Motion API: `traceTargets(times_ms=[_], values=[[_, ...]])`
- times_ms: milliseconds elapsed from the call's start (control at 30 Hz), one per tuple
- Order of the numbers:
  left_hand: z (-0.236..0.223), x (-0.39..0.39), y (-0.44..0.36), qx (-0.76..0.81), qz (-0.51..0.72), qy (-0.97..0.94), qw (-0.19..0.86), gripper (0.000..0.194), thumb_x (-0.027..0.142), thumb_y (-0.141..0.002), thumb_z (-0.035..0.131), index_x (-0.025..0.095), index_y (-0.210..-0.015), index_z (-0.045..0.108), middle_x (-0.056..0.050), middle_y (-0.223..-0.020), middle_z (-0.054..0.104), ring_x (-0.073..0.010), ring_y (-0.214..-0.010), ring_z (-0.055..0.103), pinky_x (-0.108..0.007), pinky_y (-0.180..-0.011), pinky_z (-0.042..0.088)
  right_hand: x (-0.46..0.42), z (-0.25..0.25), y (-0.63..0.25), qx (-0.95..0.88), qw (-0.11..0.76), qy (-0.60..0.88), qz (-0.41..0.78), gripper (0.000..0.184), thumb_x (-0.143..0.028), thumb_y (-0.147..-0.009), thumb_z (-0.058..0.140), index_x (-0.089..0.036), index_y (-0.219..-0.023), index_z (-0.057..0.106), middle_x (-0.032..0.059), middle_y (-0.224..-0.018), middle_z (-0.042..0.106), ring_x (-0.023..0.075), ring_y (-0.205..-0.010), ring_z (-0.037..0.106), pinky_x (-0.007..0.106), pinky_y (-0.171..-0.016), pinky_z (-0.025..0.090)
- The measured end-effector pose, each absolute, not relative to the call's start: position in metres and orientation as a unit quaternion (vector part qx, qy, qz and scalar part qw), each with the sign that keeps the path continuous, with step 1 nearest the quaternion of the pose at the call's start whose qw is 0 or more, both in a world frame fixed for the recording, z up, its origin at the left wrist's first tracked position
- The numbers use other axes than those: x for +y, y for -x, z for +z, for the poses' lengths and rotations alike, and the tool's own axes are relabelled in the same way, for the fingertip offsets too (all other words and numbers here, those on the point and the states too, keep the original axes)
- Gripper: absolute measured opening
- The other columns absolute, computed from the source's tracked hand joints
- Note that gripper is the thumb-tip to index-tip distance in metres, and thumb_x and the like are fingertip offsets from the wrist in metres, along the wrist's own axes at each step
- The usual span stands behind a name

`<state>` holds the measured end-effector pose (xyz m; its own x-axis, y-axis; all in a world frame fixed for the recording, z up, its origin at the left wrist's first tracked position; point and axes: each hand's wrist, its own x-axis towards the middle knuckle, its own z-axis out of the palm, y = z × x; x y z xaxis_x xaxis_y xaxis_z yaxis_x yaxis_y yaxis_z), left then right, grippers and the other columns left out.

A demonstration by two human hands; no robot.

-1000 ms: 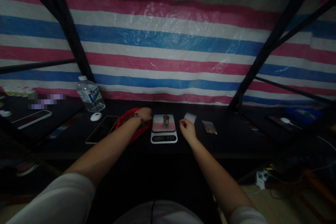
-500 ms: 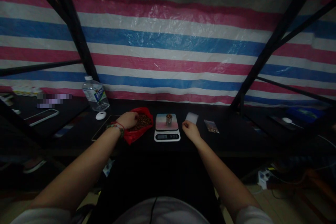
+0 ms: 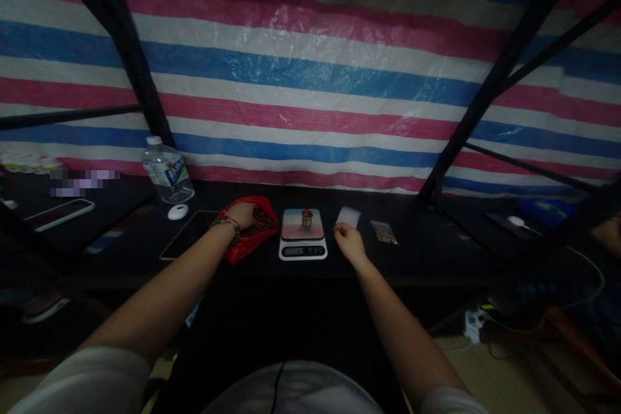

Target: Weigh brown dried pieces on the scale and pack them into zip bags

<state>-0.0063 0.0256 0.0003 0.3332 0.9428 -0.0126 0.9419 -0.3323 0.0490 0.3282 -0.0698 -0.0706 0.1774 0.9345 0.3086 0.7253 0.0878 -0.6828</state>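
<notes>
My left hand [image 3: 244, 214] reaches into a red bag [image 3: 248, 235] of small brown pieces, fingers curled down among them. A white kitchen scale [image 3: 303, 237] stands just right of the bag, with a small metal cup [image 3: 306, 217] on its platform. My right hand [image 3: 348, 239] rests on the dark table right of the scale, fingers loosely curled, close to a white slip of paper [image 3: 348, 216]. What the right hand holds, if anything, is too small to see.
A small clear packet [image 3: 383, 231] lies right of the paper. A dark tablet [image 3: 187, 242], a white mouse [image 3: 178, 211], a water bottle [image 3: 166, 171] and a phone [image 3: 59, 213] lie to the left. A striped tarp [image 3: 310, 77] hangs behind black frame bars [image 3: 129, 52].
My left hand pulled back from the bag's far right edge and now sits in the middle of the bag. The right hand has barely moved. The view shifted slightly.
</notes>
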Motion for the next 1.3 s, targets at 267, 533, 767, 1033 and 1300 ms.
traceTargets(times_ms=[267,533,767,1033,1300], values=[[0.015,0.029,0.006,0.569,-0.025,-0.821,0.041,0.024,0.025,-0.07,0.057,0.021,-0.087,0.073,-0.006,-0.092,0.071,-0.0199,-0.086,0.064,-0.023,-0.078,0.046,-0.071,-0.071,-0.328,-0.639,0.394,0.645,0.143,0.022,-0.028,-0.08,0.047,-0.02,-0.085,0.067,0.0022,-0.081,0.07,0.0159,-0.071,0.062,0.024,-0.064,0.042],[0.027,0.018,0.006,0.525,-0.028,-0.848,0.071,0.032,0.026,-0.071,0.056,0.026,-0.1,0.07,-0.001,-0.102,0.07,-0.0165,-0.092,0.062,-0.02,-0.077,0.045,-0.069,-0.075,-0.329,-0.641,0.378,0.653,0.143,0.022,-0.029,-0.078,0.048,-0.021,-0.087,0.067,0.0006,-0.075,0.069,0.0148,-0.064,0.06,0.024,-0.059,0.04],[0.023,0.008,0.003,0.571,-0.075,-0.817,0.035,0.047,0.045,-0.068,0.062,0.017,-0.106,0.066,-0.011,-0.106,0.067,-0.0231,-0.093,0.063,-0.027,-0.08,0.047,-0.071,-0.073,-0.328,-0.643,0.371,0.656,0.135,0.022,-0.03,-0.079,0.048,-0.022,-0.086,0.068,0.0006,-0.075,0.068,0.0148,-0.063,0.059,0.024,-0.057,0.039],[0.019,0.003,0.006,0.556,-0.047,-0.829,0.046,0.031,0.031,-0.074,0.055,0.023,-0.101,0.069,-0.006,-0.104,0.069,-0.021,-0.093,0.062,-0.027,-0.082,0.045,-0.071,-0.072,-0.327,-0.653,0.371,0.646,0.139,0.021,-0.027,-0.078,0.048,-0.022,-0.085,0.067,0.0011,-0.078,0.069,0.0151,-0.067,0.06,0.024,-0.062,0.041],[0.023,-0.006,0.009,0.574,-0.088,-0.813,0.054,0.055,0.047,-0.071,0.056,0.018,-0.118,0.061,-0.012,-0.112,0.065,-0.0262,-0.098,0.062,-0.031,-0.084,0.046,-0.071,-0.072,-0.327,-0.653,0.363,0.65,0.138,0.021,-0.027,-0.077,0.049,-0.022,-0.086,0.067,0.0007,-0.077,0.068,0.0146,-0.065,0.059,0.023,-0.059,0.04]])
